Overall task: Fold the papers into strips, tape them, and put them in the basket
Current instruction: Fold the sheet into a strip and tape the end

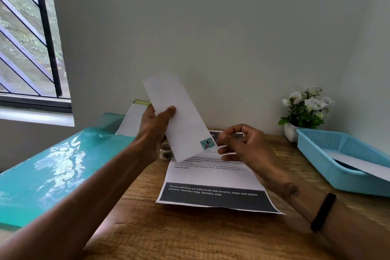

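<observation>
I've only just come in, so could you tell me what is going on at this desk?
A person is taping a folded paper strip. The left hand holds the strip up off the desk, while the right hand pinches a piece of patterned tape at its lower end. A printed sheet lies flat underneath on the wooden desk. The blue basket on the right already holds some white paper.

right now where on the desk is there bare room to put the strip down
Bare wood runs along the near desk edge, below the printed sheet, and between that sheet and the basket. It is crowded behind the sheet, around the tape roll and both hands.
</observation>
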